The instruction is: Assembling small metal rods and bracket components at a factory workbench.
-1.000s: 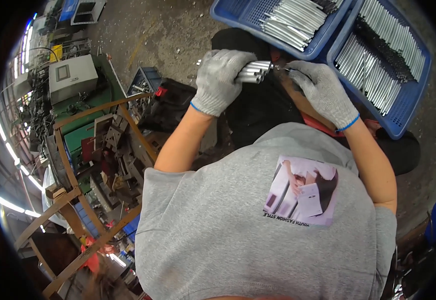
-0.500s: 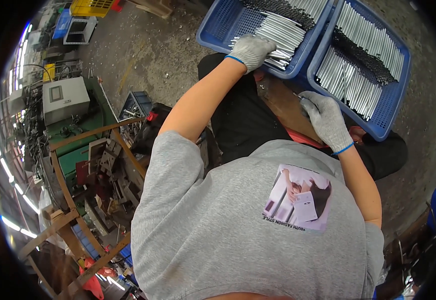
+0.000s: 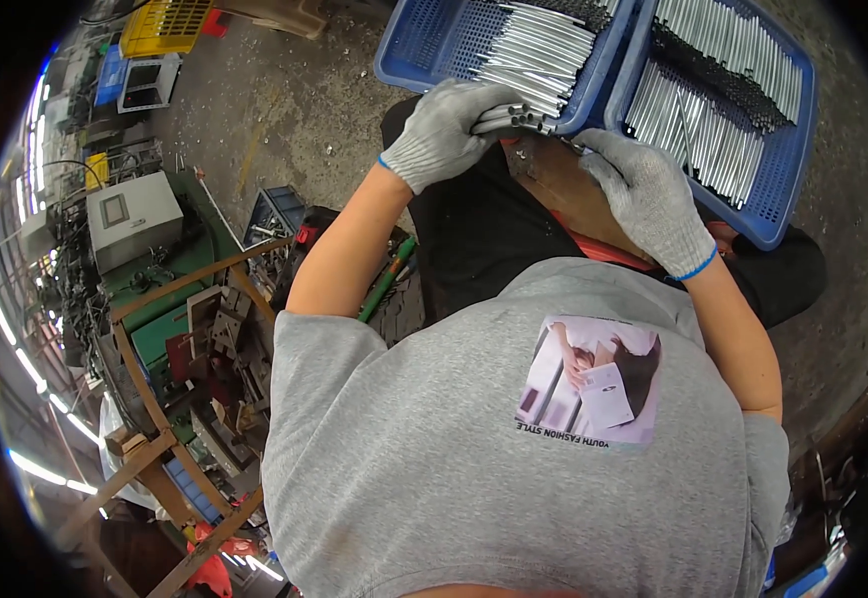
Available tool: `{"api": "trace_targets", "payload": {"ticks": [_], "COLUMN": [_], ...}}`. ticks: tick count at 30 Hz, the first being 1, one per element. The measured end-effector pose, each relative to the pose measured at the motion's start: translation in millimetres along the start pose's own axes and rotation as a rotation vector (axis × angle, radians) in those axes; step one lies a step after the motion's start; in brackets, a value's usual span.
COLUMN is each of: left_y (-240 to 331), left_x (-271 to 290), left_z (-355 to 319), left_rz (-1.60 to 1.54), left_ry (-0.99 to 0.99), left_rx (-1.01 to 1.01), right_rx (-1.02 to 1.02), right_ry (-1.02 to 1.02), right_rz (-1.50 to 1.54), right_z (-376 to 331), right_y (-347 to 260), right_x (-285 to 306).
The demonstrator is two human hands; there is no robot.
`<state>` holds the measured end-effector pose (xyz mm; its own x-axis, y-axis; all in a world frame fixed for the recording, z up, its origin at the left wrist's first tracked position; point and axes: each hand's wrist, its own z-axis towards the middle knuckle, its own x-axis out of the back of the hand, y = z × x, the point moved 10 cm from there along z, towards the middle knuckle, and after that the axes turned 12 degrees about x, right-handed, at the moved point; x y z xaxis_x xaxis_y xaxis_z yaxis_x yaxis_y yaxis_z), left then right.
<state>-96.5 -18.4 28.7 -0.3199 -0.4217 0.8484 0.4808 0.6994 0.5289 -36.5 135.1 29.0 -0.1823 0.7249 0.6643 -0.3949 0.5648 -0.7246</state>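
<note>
My left hand (image 3: 444, 135), in a grey knit glove with a blue cuff, is closed around a bundle of short metal tubes (image 3: 514, 120) just in front of the left blue basket (image 3: 424, 45). That basket holds several more shiny tubes (image 3: 539, 50). My right hand (image 3: 648, 199), gloved the same way, rests on a brown board (image 3: 564, 189) across my lap, fingertips close to the bundle's ends. A second blue basket (image 3: 783, 169) on the right is full of metal tubes (image 3: 723, 95) laid in rows.
A rough concrete floor (image 3: 294, 110) lies ahead. To the left stand a green machine with a grey control box (image 3: 130, 214), a wooden frame (image 3: 155, 399) holding metal parts, a small blue crate (image 3: 275, 214), and yellow and blue crates (image 3: 160, 30) farther off.
My left hand reached into the left basket half a second ago and has now drawn back toward my lap holding a bundle of tubes. My right hand stayed on the board.
</note>
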Motion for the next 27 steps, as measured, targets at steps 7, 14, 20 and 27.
{"api": "trace_targets", "payload": {"ticks": [7,14,20,27], "left_y": [15,33,29,44], "left_x": [8,10,3,8], "left_z": [-22,-29,-36,-39], "left_rz": [0.025,0.005,0.106,0.223], "left_ry": [0.111,0.113,0.104,0.128], "left_rx": [-0.114,-0.135,-0.075,-0.18], "right_rx": [0.07,0.103,0.033,0.003], "right_ry": [-0.029,-0.065,-0.155,-0.18], "right_rz": [-0.065,-0.131,-0.031,0.053], "right_z": [-3,-3,-12,-2], "right_y": [-12,-14,-20,-10], "right_x": [-1,-11,-25,-18]}}
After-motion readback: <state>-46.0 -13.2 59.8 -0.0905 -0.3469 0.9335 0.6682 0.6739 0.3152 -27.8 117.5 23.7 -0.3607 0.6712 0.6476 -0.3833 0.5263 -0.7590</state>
